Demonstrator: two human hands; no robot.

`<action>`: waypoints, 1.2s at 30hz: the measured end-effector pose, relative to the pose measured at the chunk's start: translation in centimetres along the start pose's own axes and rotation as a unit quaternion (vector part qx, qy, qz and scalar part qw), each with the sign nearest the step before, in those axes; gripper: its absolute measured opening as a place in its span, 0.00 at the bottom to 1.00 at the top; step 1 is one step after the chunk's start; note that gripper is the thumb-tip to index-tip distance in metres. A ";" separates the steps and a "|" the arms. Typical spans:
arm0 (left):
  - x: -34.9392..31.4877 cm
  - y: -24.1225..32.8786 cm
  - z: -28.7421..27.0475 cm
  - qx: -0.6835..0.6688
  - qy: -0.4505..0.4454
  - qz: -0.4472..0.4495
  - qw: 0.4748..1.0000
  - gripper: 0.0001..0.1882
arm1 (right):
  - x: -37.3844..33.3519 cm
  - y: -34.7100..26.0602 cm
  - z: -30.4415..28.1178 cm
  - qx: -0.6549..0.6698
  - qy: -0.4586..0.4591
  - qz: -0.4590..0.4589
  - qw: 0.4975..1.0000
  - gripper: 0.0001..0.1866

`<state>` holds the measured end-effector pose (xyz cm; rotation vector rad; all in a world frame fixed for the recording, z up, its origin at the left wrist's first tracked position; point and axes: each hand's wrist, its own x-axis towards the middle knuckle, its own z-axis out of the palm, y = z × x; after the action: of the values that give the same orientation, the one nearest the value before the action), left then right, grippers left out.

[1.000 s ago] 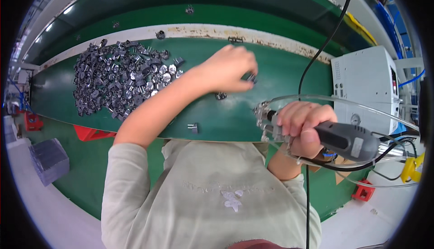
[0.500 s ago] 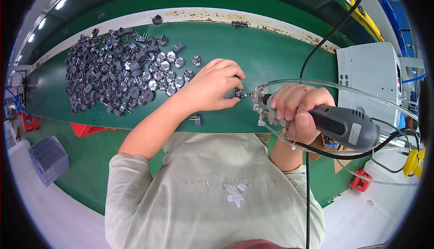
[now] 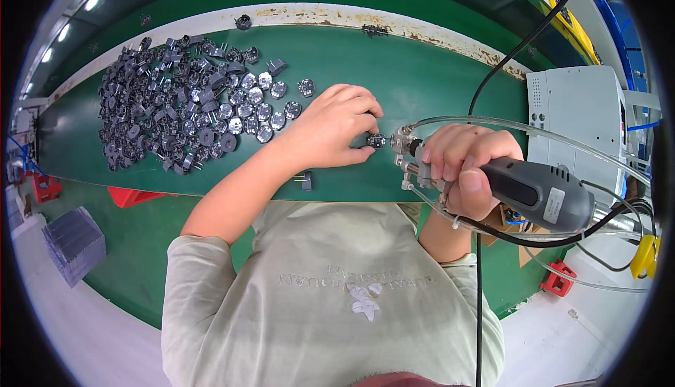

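Observation:
My left hand (image 3: pixel 341 127) pinches a small round dark plug part (image 3: pixel 376 141) between thumb and fingers on the green bench. In my right hand (image 3: pixel 467 165) is a grey electric screwdriver (image 3: pixel 538 194) fitted with a metal head and clear tubes. Its tip points left and sits right beside the plug part; whether they touch I cannot tell. One loose plug with pins (image 3: pixel 306 182) lies below my left wrist. A big pile of similar dark plug parts (image 3: pixel 169 106) spreads to the left, with several lying face up at its near-right edge.
A white machine box (image 3: pixel 573 120) stands at the right end of the bench (image 3: pixel 422 71). A black cable (image 3: pixel 485 85) and a clear tube (image 3: pixel 534 134) run around the screwdriver. A rusty white ledge (image 3: pixel 408 32) borders the back. Yellow clips (image 3: pixel 645 257) hang at far right.
The whole view has shifted slightly. The plug part and the screwdriver tip stay close together, with both hands keeping their grip.

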<state>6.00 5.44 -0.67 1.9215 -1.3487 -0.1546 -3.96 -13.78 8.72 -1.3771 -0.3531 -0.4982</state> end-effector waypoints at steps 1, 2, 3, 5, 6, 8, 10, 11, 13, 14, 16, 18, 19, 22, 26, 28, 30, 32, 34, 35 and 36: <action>0.0 0.0 0.0 -0.001 0.000 0.001 1.000 0.13 | 0.1 0.1 0.0 -0.006 -0.005 -0.006 1.000 0.12; 0.0 0.0 0.1 -0.002 0.000 0.001 1.000 0.13 | 0.1 0.3 0.0 -0.011 -0.011 -0.010 1.000 0.12; 0.0 -0.1 0.2 -0.003 -0.001 0.002 1.000 0.13 | 0.2 0.4 0.0 -0.008 -0.017 -0.020 1.000 0.11; 0.0 -0.2 0.3 -0.005 -0.002 0.005 1.000 0.13 | 0.3 0.7 0.1 -0.010 -0.036 -0.030 0.999 0.12; 0.1 -0.3 0.3 -0.005 -0.002 0.006 1.000 0.13 | 0.5 0.8 0.2 -0.015 -0.050 -0.033 0.998 0.13; 0.1 -0.3 0.2 -0.007 -0.003 0.009 1.000 0.13 | 1.3 0.6 0.5 -0.054 -0.080 -0.027 0.995 0.14; 0.0 -0.3 0.1 -0.010 -0.004 0.011 1.000 0.13 | 1.2 0.6 1.0 -0.091 -0.089 -0.014 0.992 0.14; 0.1 -0.3 0.0 -0.011 -0.006 0.010 1.000 0.12 | 1.0 0.5 0.9 -0.074 -0.083 0.000 0.994 0.15; 0.1 -0.2 0.0 -0.011 -0.012 0.007 1.000 0.12 | 1.0 0.3 0.8 -0.041 -0.072 0.019 0.996 0.16; 0.1 -0.4 0.2 -0.009 -0.007 0.012 1.000 0.13 | 0.9 0.3 0.8 0.013 -0.044 0.034 0.998 0.16; 0.2 -0.5 0.2 -0.010 0.001 0.012 1.000 0.13 | 0.4 -0.6 1.0 0.076 0.034 0.039 0.996 0.16; 0.0 -0.5 0.5 -0.011 0.005 0.013 1.000 0.13 | 0.5 -2.1 0.1 0.034 -0.010 -0.019 0.999 0.16; -0.1 -0.7 0.5 -0.007 0.010 0.013 1.000 0.13 | 0.9 -2.8 -0.2 -0.003 -0.053 -0.041 0.998 0.14; 0.0 -0.5 0.4 -0.004 0.017 0.015 1.000 0.13 | 0.4 -2.7 0.2 0.001 -0.068 -0.029 0.997 0.14; 0.0 -0.4 0.2 -0.008 0.016 0.024 1.000 0.13 | -0.3 -1.2 1.2 0.053 0.001 -0.007 0.999 0.16; 0.0 -0.5 0.2 -0.010 0.011 0.023 1.000 0.13 | -0.5 -0.7 1.3 0.073 0.028 -0.006 0.997 0.17; -0.1 -0.6 0.3 -0.010 0.008 0.021 1.000 0.13 | -0.5 -0.4 1.2 0.073 0.025 -0.002 0.997 0.17; -0.1 -0.6 0.3 -0.008 0.006 0.020 1.000 0.13 | -0.6 -0.3 1.3 0.073 0.023 0.001 0.997 0.17; -0.2 -0.7 0.3 -0.008 0.004 0.018 1.000 0.13 | -0.6 -0.1 1.3 0.072 0.024 0.002 0.997 0.17; -0.2 -0.7 0.3 -0.008 0.003 0.018 1.000 0.13 | -0.6 0.0 1.3 0.070 0.024 -0.002 0.997 0.17; -0.1 -0.6 0.2 -0.010 0.003 0.018 1.000 0.13 | -0.6 0.1 1.3 0.069 0.024 -0.007 0.997 0.17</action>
<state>6.32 5.54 -1.28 1.8785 -1.3713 -0.1454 -4.30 -12.39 8.54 -1.2285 -0.3507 -0.5081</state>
